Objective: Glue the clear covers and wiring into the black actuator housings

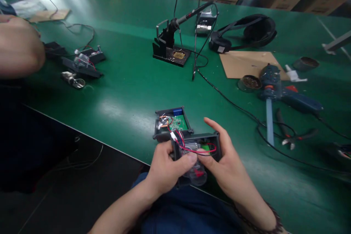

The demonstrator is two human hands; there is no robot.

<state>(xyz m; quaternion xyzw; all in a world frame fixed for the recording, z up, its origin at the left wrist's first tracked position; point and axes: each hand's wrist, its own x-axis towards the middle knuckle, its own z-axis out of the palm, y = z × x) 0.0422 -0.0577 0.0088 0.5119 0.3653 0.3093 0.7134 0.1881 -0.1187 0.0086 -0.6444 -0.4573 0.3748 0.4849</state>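
Note:
Close to my body, at the bench's front edge, both hands grip an open dark plastic housing (197,137). My left hand (171,164) holds its left side, thumb pressing on a clear plastic part (197,177) with a red piece inside. My right hand (223,157) wraps the right side, its thumb in the housing too and the index finger stretched along the outer wall. Red and black wires with a white connector (173,136) run over the top. Just behind lies a joined or touching second housing half (189,120) with a green circuit board (177,122).
A soldering iron (189,15) rests in its stand (171,58). To the right are headphones (246,34), a hot glue gun (287,95), cutting pliers (287,131), a small tin (249,83) and loose cables. At left, another person's arm (20,47) is near similar housing parts (82,64).

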